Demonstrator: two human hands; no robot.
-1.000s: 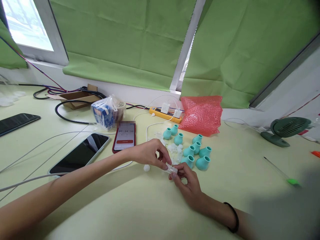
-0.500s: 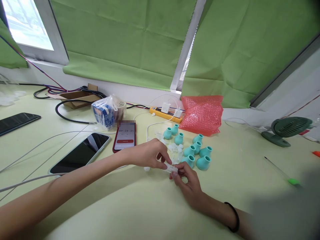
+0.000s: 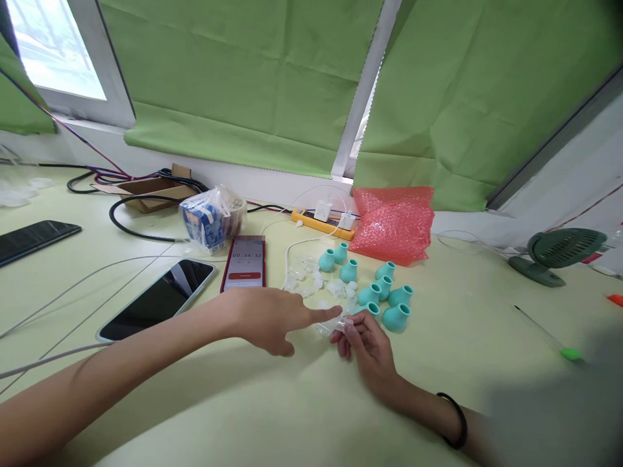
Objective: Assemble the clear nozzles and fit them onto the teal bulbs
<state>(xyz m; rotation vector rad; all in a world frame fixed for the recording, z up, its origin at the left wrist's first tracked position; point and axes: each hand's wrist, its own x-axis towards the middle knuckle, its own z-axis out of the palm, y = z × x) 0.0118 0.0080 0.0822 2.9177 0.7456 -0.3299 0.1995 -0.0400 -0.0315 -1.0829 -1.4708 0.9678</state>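
Note:
My right hand point(image 3: 370, 347) pinches a small clear plastic piece point(image 3: 331, 325) between thumb and fingers, just above the table. My left hand point(image 3: 272, 319) has its index finger stretched out towards the top of that piece, and its thumb hangs apart below. Whether the fingertip touches the piece, I cannot tell. Several small translucent plastic parts point(image 3: 335, 288) lie scattered behind my hands. Beside them, right of centre, stand several teal bulb-shaped pieces point(image 3: 396, 317) with open necks upwards; one is partly hidden behind my right hand.
A red-cased phone point(image 3: 244, 263) with a running timer and a phone in a pale case point(image 3: 158, 299) lie left. Behind are a bagged blue box point(image 3: 203, 224), a yellow power strip point(image 3: 321, 222) and red bubble wrap point(image 3: 393, 224). A green fan point(image 3: 559, 253) stands right.
My left hand has let go of the clear piece, its pinch opening into a pointing index finger. My right hand still holds the piece in nearly the same spot.

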